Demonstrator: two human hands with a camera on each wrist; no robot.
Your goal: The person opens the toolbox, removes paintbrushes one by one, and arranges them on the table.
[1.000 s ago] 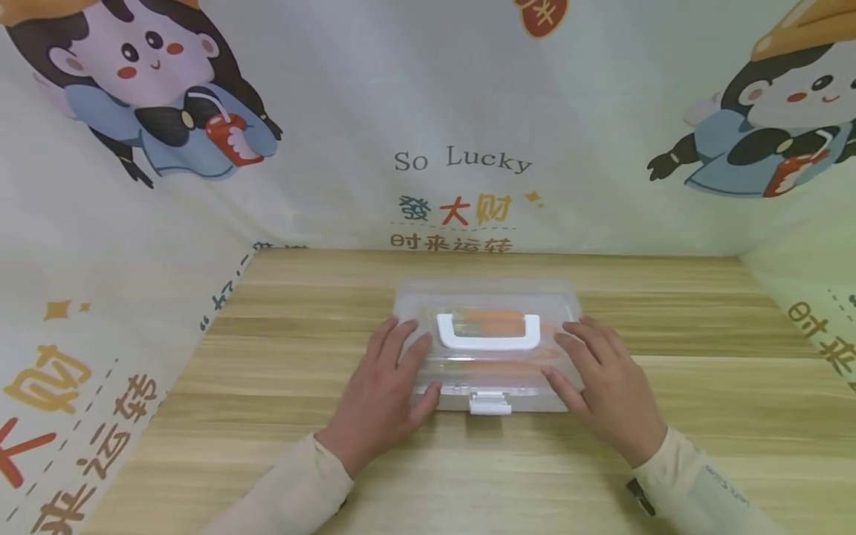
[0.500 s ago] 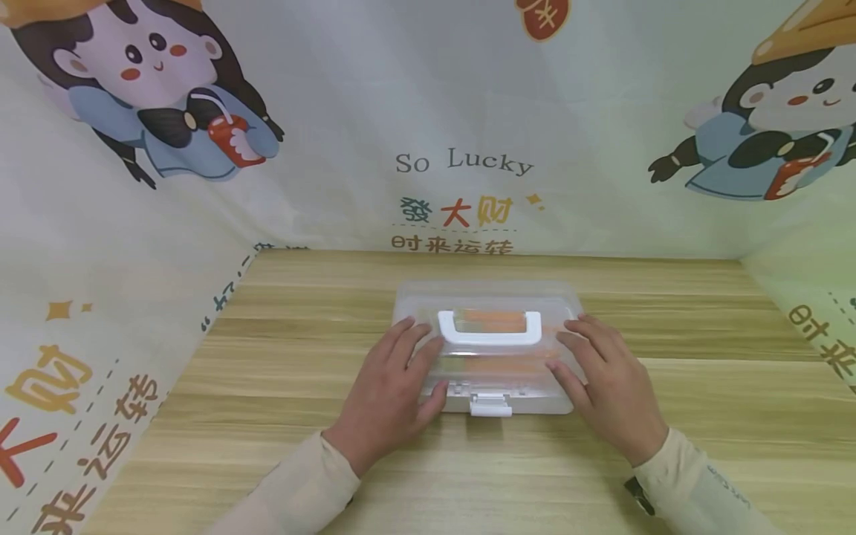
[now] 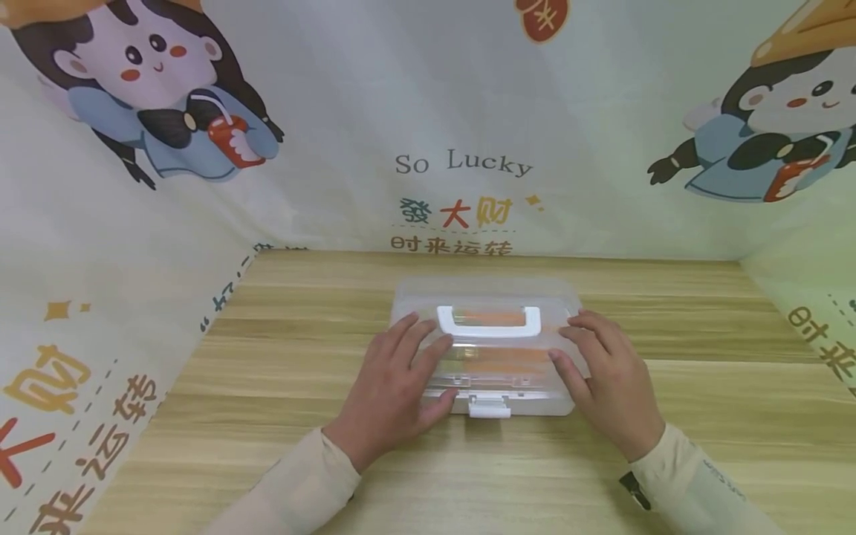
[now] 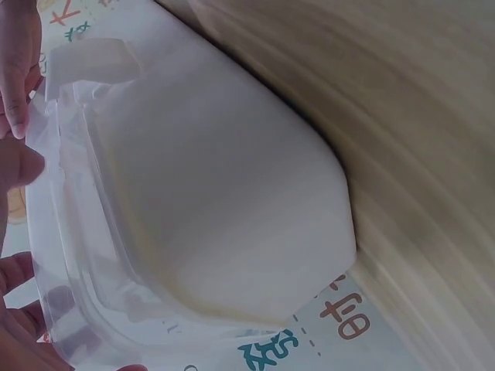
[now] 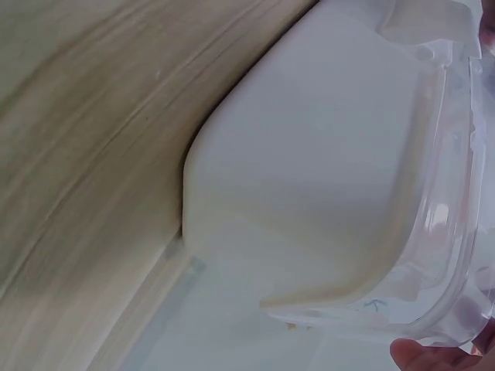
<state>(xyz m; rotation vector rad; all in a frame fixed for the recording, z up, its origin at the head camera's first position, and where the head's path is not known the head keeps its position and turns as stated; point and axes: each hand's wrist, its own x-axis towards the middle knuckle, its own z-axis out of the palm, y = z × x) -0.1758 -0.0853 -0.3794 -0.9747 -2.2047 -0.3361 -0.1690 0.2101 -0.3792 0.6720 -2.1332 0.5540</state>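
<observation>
A plastic storage box (image 3: 528, 405) with a see-through lid stands on the table, with a white handle (image 3: 491, 328) on top and a white latch (image 3: 490, 406) sticking out at the front. Through the lid show long orange things (image 3: 504, 360) with greenish ends. My left hand (image 3: 394, 386) rests with spread fingers on the lid's left part, its thumb near the front edge. On the right side, my right hand (image 3: 611, 379) touches the lid with bent, spread fingertips. Both wrist views show the white base (image 4: 224, 178) below the clear lid rim (image 5: 445, 224).
Wood-grain tabletop (image 3: 281, 334) surrounds the box. A printed pale cloth (image 3: 334, 111) with cartoon figures and lettering hangs behind the table and along both sides.
Over the last second the handle and lid have shifted slightly toward the back in the head view. My left hand has slid a little to the right; the right hand has barely moved.
</observation>
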